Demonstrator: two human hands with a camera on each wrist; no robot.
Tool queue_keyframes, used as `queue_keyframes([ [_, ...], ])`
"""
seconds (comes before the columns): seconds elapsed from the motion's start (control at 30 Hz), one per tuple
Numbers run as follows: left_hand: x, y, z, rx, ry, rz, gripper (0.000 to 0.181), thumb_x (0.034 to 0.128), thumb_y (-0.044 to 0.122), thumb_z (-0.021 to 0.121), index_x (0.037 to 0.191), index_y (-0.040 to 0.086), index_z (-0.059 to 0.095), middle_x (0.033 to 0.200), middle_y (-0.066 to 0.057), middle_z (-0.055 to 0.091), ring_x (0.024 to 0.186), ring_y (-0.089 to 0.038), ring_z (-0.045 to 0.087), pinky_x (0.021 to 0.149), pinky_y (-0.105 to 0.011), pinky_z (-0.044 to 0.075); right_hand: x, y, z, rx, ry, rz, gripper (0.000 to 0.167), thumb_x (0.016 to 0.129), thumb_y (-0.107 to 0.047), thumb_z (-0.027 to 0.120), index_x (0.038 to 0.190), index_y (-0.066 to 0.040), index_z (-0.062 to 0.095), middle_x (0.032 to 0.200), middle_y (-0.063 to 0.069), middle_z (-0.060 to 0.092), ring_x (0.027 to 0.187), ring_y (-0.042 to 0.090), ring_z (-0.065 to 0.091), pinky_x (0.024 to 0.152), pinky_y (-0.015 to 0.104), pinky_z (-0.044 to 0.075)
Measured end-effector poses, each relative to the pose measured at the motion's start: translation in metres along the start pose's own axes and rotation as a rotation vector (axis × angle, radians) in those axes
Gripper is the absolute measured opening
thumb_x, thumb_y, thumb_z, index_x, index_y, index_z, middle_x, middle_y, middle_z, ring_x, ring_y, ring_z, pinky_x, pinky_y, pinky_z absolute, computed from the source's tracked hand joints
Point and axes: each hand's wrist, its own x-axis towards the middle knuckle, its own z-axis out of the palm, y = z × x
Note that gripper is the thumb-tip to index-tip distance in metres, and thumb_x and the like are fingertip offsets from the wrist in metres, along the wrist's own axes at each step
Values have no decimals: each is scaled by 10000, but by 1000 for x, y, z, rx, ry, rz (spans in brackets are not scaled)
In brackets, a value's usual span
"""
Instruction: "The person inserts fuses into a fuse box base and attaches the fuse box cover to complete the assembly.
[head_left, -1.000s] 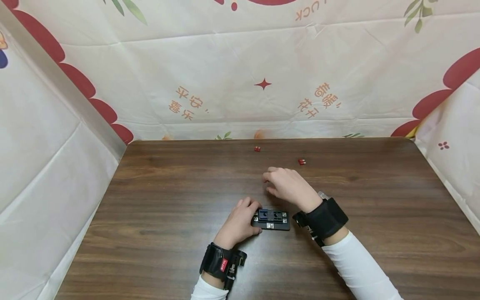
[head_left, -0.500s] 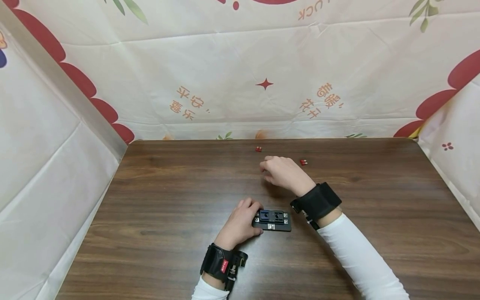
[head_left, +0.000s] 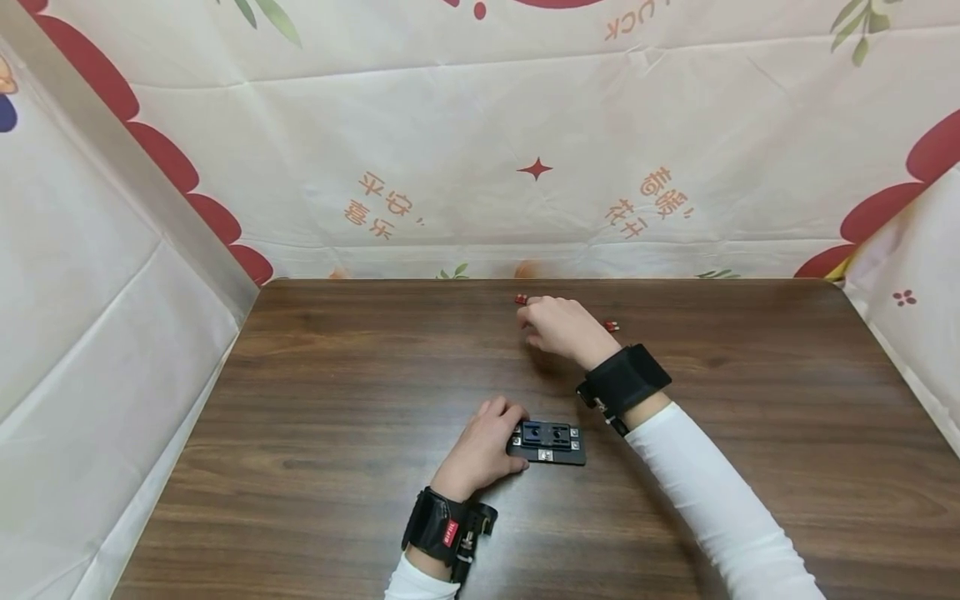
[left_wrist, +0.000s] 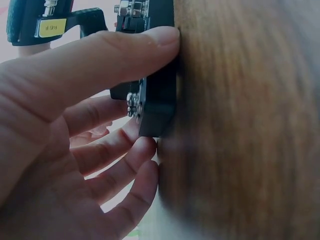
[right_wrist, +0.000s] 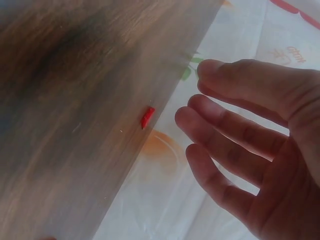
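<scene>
Leftmost, beyond the left hand's outer side, a white cloth with red scalloped edging (head_left: 97, 317) hangs beside the brown wood-grain tabletop (head_left: 300, 433). A black wrist strap with a small red label (head_left: 441, 527) circles the wrist behind the left hand (head_left: 480, 446). That hand rests on the tabletop, gripping the left end of a flat, rectangular black block with silver metal screw terminals (head_left: 551, 457): its thumb presses the near side and its fingers bend round the far side. The rest of the block extends rightward from this hand, nearer the person than the right hand.

A small red piece (head_left: 521, 299) lies just beyond the fingers of the right hand (head_left: 561, 327). This hand is reached forward over the tabletop, palm down, fingers loosely bent and parted from one another, with nothing visible in its grasp. A second small red piece with pale prongs (head_left: 612, 326) lies just past the back of the right hand. Behind that hand come a broad black wrist strap (head_left: 624, 382) and a white sleeve (head_left: 720, 492).
</scene>
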Motion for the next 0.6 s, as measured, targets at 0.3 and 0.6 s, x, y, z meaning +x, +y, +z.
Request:
queue_keyframes([
  [0.3, -1, 1, 0, -6, 10, -3, 516, 697, 190, 861, 1143, 95, 622, 1092, -23, 546, 994, -184, 476, 871, -330, 408, 9, 3, -3, -4, -3, -14, 163, 829, -88, 745, 987, -63, 712, 966, 89, 641, 845, 260, 627, 705, 412, 503],
  [0.6, -1, 2, 0, 8, 4, -4, 518, 713, 209, 857, 1159, 98, 620, 1103, -26, 546, 993, -186, 471, 867, -324, 408, 17, 7, -4, 11, -17, -36, 176, 836, -87, 737, 1007, -58, 707, 978, 88, 641, 890, 261, 617, 730, 425, 497],
])
